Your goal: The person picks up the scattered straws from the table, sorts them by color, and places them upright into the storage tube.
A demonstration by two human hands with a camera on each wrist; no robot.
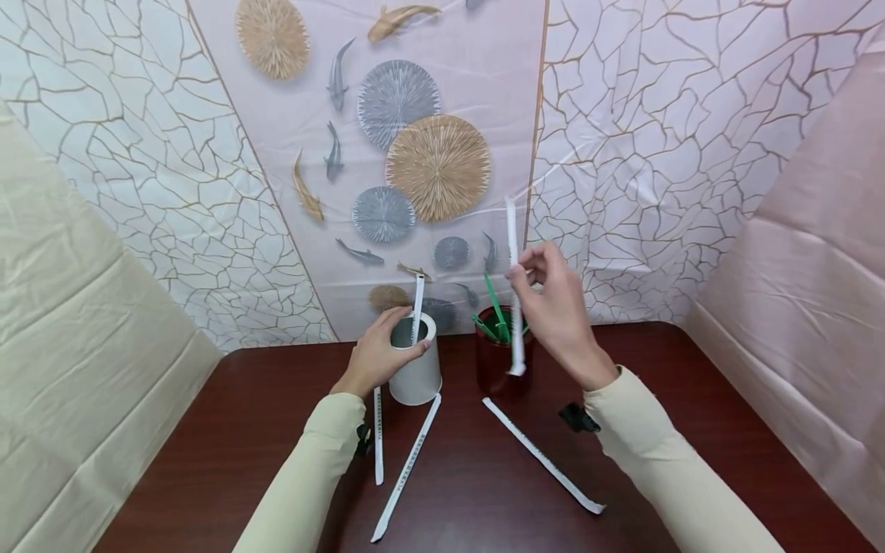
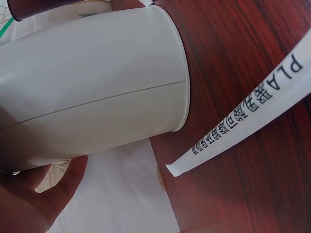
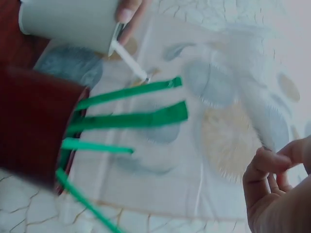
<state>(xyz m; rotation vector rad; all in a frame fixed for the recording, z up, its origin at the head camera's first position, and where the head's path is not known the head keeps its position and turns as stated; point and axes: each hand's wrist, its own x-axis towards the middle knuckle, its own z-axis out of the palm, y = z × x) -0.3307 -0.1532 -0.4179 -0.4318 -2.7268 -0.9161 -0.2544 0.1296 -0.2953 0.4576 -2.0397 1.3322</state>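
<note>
My left hand (image 1: 376,353) grips a white cylindrical cup (image 1: 418,378) near its rim, with the thumb on the near side. One white paper-wrapped straw (image 1: 418,296) stands in that cup, its upper end above the rim. My right hand (image 1: 561,316) pinches another wrapped straw (image 1: 512,230) between thumb and fingers. It is held upright in front of a dark red cup (image 1: 487,369), and blurred in the right wrist view. Several green straws (image 3: 131,116) stick out of the red cup. The left wrist view shows printed lettering on a wrapped straw (image 2: 252,109) beside the white cup.
On the dark wooden table (image 1: 276,461) lie more wrapped straws: one (image 1: 378,442) left of the white cup, one (image 1: 408,468) slanting before it, one (image 1: 542,457) toward the right. Patterned cloth (image 1: 449,69) hangs behind the table, and plain cloth (image 1: 76,346) flanks it.
</note>
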